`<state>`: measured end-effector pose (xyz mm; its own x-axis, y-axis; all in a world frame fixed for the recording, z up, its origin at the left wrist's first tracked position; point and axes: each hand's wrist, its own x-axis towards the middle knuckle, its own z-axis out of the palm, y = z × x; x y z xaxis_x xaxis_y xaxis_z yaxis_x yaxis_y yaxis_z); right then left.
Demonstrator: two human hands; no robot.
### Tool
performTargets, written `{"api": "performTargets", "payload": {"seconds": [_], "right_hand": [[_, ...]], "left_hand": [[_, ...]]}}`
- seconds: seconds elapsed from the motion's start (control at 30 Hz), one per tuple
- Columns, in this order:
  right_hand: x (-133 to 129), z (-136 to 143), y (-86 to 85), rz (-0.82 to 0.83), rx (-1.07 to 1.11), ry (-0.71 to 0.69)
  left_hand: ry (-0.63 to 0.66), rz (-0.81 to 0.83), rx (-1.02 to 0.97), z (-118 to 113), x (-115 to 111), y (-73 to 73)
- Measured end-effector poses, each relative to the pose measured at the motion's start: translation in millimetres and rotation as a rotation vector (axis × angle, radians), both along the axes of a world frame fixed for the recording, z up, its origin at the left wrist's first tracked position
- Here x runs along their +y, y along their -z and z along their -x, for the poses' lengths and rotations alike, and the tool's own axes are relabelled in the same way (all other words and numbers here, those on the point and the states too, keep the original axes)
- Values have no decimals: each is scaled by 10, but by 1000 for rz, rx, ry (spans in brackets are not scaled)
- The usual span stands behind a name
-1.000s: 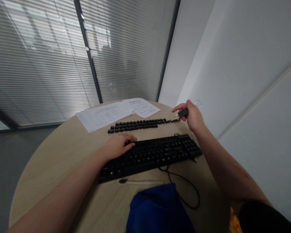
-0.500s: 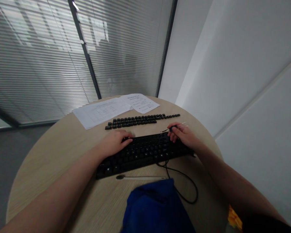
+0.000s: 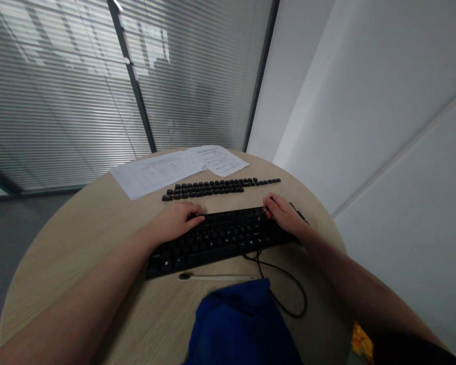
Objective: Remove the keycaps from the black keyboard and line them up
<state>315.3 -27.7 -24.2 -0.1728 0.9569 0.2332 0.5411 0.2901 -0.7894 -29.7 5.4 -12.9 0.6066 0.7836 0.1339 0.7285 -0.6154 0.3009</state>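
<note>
Black rectangular keyboard lies slantwise on the round, light wood-grain table, between the two bare hands. The right hand closes its thumb and fingers narrowly on a thin wire tool, whose tips point down at the keyboard's upper right part; whether they touch a key cannot be told. The left hand lies over the keyboard's upper left edge, thumb and fingers slightly apart; whether it pinches the edge is hidden.

Just beyond the keyboard, loose black keycaps stand in slanting rows, thinning to a single line at the right. Behind them are white printed paper sheets, partly overlapping. On the near side, a slim pale-handled brush with a dark head lies near the keyboard, beside a looped black cable and a bunched blue cloth. Slatted blinds and a plain pale wall rise beyond the table.
</note>
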Motion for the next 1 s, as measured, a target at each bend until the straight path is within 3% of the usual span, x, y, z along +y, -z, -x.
{"api": "performTargets", "payload": {"seconds": [0.6,0.87,1.0], "right_hand": [[11,-4,15,72,-18,-36],[8,17,8,51,-30,-68],[1,26,22,-37,-116,-122]], "left_hand": [[12,-9,20,-17,-5,-17],[11,-8,26,-15,-19,-21],[11,-14,28,-15,-17,-20]]}}
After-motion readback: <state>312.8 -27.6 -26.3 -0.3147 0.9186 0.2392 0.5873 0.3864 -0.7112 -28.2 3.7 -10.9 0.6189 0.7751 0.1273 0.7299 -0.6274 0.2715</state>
